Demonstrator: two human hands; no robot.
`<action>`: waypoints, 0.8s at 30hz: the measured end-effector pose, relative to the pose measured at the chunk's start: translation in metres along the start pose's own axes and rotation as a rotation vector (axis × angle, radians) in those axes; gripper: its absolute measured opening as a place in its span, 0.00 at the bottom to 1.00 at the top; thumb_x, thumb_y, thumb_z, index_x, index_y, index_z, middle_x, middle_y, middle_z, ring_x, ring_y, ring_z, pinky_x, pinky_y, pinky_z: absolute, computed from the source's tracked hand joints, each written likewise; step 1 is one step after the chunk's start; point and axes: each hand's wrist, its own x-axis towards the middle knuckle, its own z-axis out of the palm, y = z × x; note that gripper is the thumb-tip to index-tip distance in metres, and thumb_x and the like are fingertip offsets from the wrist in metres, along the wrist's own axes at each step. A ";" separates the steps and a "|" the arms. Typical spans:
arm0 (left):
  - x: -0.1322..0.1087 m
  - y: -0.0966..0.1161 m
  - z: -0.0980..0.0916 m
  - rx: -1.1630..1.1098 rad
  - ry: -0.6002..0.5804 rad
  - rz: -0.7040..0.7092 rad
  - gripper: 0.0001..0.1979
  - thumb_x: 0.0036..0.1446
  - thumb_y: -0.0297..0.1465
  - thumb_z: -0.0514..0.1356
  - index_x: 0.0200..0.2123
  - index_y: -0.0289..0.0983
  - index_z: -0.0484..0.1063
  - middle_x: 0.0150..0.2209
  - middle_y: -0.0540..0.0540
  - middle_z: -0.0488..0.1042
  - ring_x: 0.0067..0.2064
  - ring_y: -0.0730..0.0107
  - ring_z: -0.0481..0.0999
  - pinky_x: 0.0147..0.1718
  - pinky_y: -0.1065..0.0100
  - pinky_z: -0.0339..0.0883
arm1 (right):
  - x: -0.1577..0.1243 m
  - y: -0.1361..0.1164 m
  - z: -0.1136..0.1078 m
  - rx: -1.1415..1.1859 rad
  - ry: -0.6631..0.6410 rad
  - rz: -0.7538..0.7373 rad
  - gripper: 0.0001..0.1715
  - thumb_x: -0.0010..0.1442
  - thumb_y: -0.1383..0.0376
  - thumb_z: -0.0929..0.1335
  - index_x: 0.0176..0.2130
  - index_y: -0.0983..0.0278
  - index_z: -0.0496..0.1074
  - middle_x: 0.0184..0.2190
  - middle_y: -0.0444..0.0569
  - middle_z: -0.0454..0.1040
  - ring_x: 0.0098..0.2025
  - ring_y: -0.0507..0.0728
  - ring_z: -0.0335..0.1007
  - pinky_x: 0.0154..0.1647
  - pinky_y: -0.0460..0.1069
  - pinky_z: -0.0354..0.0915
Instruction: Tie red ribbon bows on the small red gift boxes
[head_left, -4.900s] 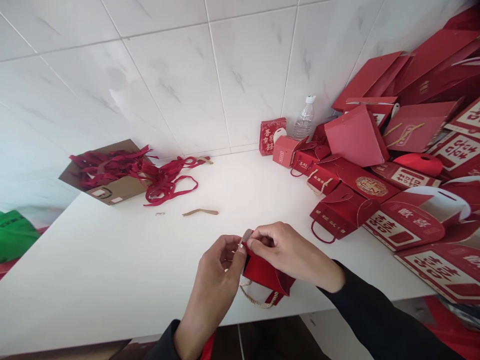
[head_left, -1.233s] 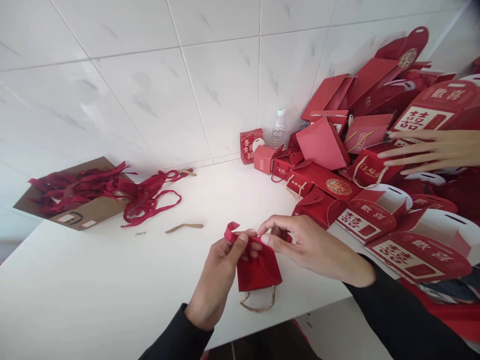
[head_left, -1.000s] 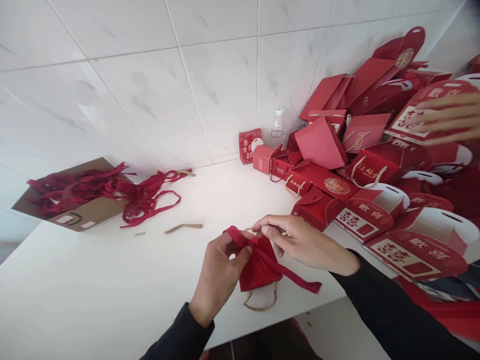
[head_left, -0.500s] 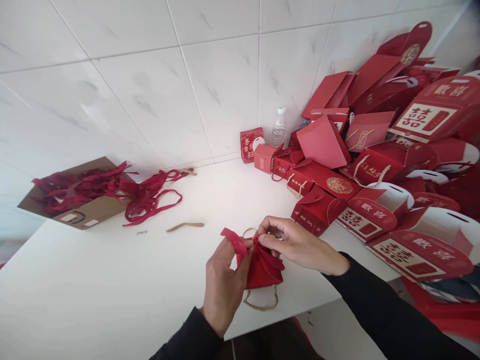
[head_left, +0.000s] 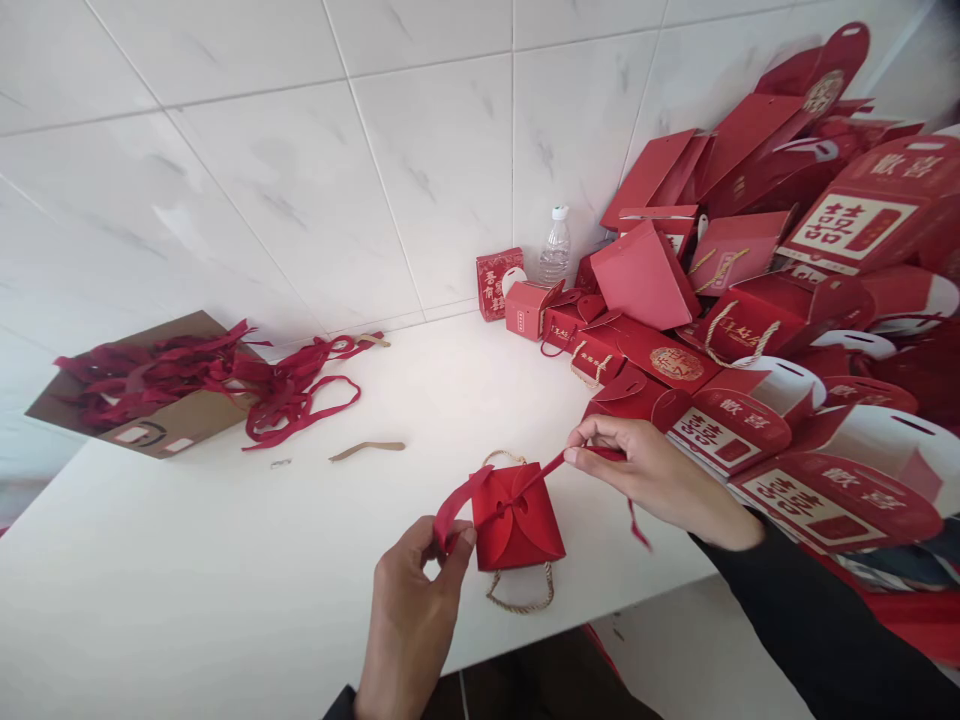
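Note:
A small red gift box (head_left: 519, 520) with beige rope handles lies on the white table (head_left: 225, 560) near its front edge. A red ribbon (head_left: 536, 476) crosses the box's top where the curved flaps meet. My left hand (head_left: 412, 610) pinches the ribbon's left end, just left of the box. My right hand (head_left: 649, 478) pinches the right end, up and to the right of the box, and the ribbon runs taut between them. A loose tail hangs below my right hand.
A heap of red gift boxes and bags (head_left: 757, 300) fills the right side against the tiled wall. A plastic water bottle (head_left: 556, 247) stands at the back. A cardboard box of red ribbons (head_left: 157, 385) lies at the left, with a brown paper strip (head_left: 367, 449) nearby.
My hands have moved apart from the box's top, drawing the ribbon ends out left and right. Another person's hand, seen earlier over the heap at right, is gone.

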 end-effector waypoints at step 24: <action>0.006 0.015 0.001 -0.932 -0.059 -0.305 0.16 0.55 0.41 0.66 0.41 0.36 0.80 0.41 0.40 0.78 0.45 0.59 0.75 0.42 0.62 0.72 | -0.018 0.012 0.066 0.613 0.162 0.137 0.19 0.65 0.48 0.69 0.41 0.62 0.72 0.39 0.48 0.73 0.29 0.52 0.59 0.30 0.48 0.65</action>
